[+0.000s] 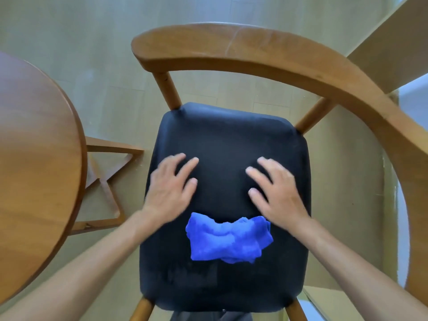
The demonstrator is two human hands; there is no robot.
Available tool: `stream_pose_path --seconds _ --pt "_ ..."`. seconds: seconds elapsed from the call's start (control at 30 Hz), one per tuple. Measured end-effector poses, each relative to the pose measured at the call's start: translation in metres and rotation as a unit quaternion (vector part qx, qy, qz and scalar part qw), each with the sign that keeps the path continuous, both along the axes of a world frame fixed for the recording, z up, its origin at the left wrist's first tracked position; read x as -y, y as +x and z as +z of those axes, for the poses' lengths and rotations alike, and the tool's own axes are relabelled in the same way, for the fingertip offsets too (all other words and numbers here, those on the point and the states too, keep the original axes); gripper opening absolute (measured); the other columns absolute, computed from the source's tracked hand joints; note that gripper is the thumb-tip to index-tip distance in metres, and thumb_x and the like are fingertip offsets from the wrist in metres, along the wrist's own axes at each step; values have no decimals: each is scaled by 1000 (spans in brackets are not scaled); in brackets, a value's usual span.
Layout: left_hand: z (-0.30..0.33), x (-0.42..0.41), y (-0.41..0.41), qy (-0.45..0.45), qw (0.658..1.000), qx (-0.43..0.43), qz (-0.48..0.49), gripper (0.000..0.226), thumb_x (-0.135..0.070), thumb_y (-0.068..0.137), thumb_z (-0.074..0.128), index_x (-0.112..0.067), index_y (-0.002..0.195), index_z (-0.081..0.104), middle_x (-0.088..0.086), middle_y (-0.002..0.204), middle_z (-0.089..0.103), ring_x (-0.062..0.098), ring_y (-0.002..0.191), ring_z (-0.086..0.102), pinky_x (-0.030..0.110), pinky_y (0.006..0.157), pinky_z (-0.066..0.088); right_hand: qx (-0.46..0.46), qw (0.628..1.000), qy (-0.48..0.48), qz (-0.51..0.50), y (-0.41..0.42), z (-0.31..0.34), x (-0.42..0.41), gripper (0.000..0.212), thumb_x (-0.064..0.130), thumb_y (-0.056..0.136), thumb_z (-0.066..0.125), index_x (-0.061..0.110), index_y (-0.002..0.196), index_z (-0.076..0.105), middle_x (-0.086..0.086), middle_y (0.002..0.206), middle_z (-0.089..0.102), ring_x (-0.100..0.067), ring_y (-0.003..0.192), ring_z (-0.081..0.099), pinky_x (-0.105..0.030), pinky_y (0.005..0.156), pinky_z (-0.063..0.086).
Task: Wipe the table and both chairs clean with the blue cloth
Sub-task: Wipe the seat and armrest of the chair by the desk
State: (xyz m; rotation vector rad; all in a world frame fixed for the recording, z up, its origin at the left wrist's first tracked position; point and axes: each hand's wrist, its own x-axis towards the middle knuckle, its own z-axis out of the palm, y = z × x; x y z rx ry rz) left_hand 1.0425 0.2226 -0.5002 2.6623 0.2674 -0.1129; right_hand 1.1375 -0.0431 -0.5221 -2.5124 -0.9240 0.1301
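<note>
soft even daylight | hands [222,188] motion-blurred | edges bowed (wide-angle)

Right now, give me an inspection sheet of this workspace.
Surface: black chair seat, dull smears near its front.
Job's things: blue cloth lies bunched on the seat, held by neither hand; round table at left.
Clutter: nothing seen.
Hands: left hand and right hand open, fingers spread over the seat, beyond the cloth.
Cables: nothing seen.
Surroundings: curved wooden backrest, pale floor, table base.
</note>
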Motion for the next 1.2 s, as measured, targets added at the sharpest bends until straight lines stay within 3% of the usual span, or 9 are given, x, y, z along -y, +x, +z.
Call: stream_pose_path --seconds 0.17,0.33,0.5,0.67,0.77,0.87,0.97,1.1,1.2 --pt "-25 -33 -28 37 992 -96 -72 53 -39 90 35 -25 141 47 12 154 33 35 142 22 61 103 39 12 935 -84 345 -98 10 -22 61 55 76 61 38 133 48 -12 151 38 -36 127 46 -51 99 41" --pt "-29 -35 -30 -22 994 -103 -25 53 -25 92 52 -33 143 43 -3 161 17 23 149 7 50 114 31 115 908 -99 390 -68 -10 -28 73 8 62 61 37 128 46 -17 138 39 -33 85 54 -39 65 46" --pt "-18 -36 -25 -39 988 -148 -9 55 -26 97 51 -42 146 33 -16 161 2 9 148 -6 32 109 31 97 979 -112 143 30 -10 -53 66 9 67 54 33 128 45 -16 130 47 -35 78 53 -40 58 47" --pt "-17 -35 -26 -56 985 -160 -3 56 -23 96 51 -40 147 33 -15 161 1 10 148 -7 40 115 27 -13 997 -38 -67 -53 -11 -92 69 4 66 66 20 131 50 -19 128 48 -36 82 51 -42 66 52" --pt "-16 -34 -25 -62 984 -169 -5 57 -21 96 51 -39 147 34 -13 161 1 11 149 -7 45 116 26 -44 990 -13 134 -168 -9 -89 60 5 65 55 25 122 51 -18 120 48 -30 67 46 -37 57 46" --pt "-15 -35 -23 -53 980 -191 -14 57 -20 98 47 -39 148 30 -13 161 -2 11 148 -10 46 118 22 -15 890 -81 448 -249 -8 -62 37 19 70 63 33 102 49 -6 106 49 -22 64 34 -31 57 35" --pt "-15 -36 -23 -52 979 -194 -21 57 -20 98 46 -39 149 29 -13 161 -3 11 148 -11 46 118 21 8 833 -88 546 -228 -12 -56 35 20 73 64 34 100 46 -1 105 48 -22 68 30 -30 61 33" --pt "-19 -36 -25 -49 982 -182 -23 57 -20 98 47 -38 149 30 -11 162 -2 14 149 -9 48 119 19 50 874 -88 475 -134 -10 -53 43 7 76 40 33 108 50 -5 115 51 -25 74 41 -34 62 32" --pt "-20 -37 -25 -51 982 -178 -23 57 -19 97 48 -37 148 31 -10 162 0 15 149 -8 48 119 19 21 959 -122 256 -50 -12 -51 26 18 85 51 35 105 52 -4 106 55 -28 73 45 -35 61 31"
